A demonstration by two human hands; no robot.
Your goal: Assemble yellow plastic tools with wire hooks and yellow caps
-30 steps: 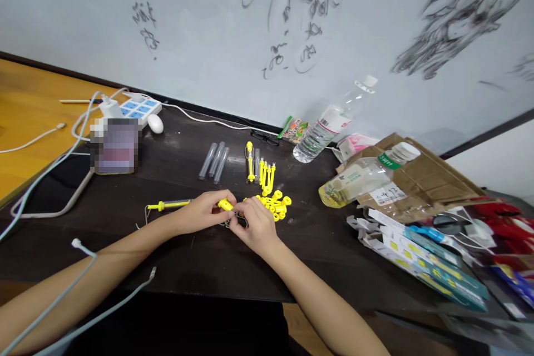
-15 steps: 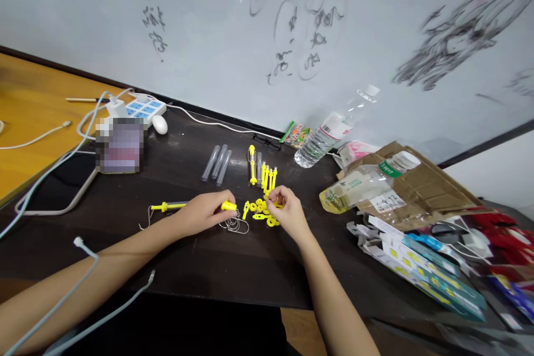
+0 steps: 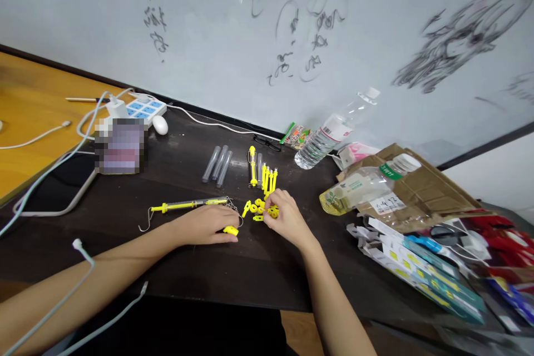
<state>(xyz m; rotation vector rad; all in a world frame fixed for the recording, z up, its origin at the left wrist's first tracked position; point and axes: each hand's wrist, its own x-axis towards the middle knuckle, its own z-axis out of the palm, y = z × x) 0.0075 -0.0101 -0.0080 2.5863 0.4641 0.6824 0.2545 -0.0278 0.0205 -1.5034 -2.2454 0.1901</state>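
Note:
My left hand (image 3: 208,225) is closed around a yellow cap (image 3: 231,230) low over the dark table. Beside it lies an assembled spring scale (image 3: 175,206) with a hook at its left end, and metal hooks (image 3: 233,208) are partly behind the fingers. My right hand (image 3: 284,216) reaches with bent fingers into a pile of small yellow parts (image 3: 259,207); its fingertips hide what they pinch. Farther back are clear tubes (image 3: 217,164), another yellow-capped scale (image 3: 252,166) standing apart from them, and several yellow rods (image 3: 269,176).
At the left are a phone (image 3: 122,146), a tablet (image 3: 62,183), a power strip (image 3: 146,108) and cables. A water bottle (image 3: 325,136), a second bottle (image 3: 362,186), cardboard (image 3: 434,178) and a teal box (image 3: 438,278) stand or lie right.
My left hand has moved slightly down with the yellow cap, uncovering more of the spring scale. My right hand has shifted a little lower over the yellow parts.

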